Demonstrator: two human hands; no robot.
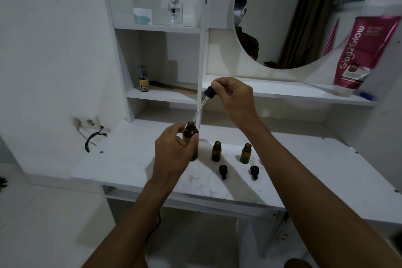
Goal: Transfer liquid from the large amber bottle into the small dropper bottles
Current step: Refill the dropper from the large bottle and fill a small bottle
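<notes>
Here, left hand [171, 155] clasped round cylindrical amber glass bottle [190, 134], right hand [236, 99] pinched on black-bulbed glass dropper [209, 92].

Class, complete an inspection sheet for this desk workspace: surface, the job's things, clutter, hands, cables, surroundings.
Surface: white desk, faintly stained.
Job's things: large amber bottle upright, open; left small dropper bottle and right small dropper bottle upright, uncapped; left dropper cap and right dropper cap lying before them.
Clutter: yellow-labelled bottle and comb on the lower shelf; clear bottle and pale box on the top shelf; pink tube on the right shelf.
Hands: left hand grips the large amber bottle; right hand pinches a dropper, its glass tip at that bottle's mouth.
Cables: black cable hanging by the wall socket.
Surroundings: round mirror, white walls.
</notes>
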